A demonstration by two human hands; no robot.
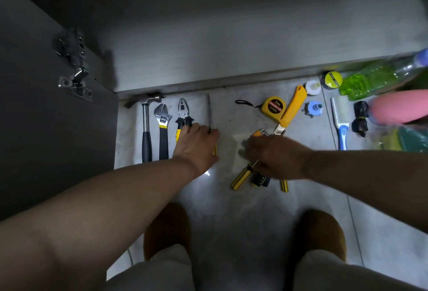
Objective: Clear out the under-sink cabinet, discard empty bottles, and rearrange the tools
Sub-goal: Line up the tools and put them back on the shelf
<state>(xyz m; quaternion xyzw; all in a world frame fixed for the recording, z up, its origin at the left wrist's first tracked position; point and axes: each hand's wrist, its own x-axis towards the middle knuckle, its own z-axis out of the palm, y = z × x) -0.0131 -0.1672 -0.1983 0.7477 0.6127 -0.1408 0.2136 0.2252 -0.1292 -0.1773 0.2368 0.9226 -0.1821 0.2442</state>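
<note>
On the grey floor before the cabinet lie a hammer (146,128), an adjustable wrench (162,126) and pliers (183,114) side by side. My left hand (196,144) holds the yellow handle of a long screwdriver (210,112) lying right of the pliers. My right hand (275,154) reaches over a loose heap of yellow-and-black screwdrivers (240,178) and hex keys (260,132); its fingers are hidden, and a thin shaft shows under it. A yellow tape measure (274,107) and a yellow utility knife (291,109) lie beyond.
The cabinet floor (231,42) stretches behind the tools, its open door (46,105) at left. At right sit tape rolls (333,79), a green bottle (375,79), a pink bottle (400,108), a brush (341,119) and a black bag (360,119). My slippers (166,228) stand below.
</note>
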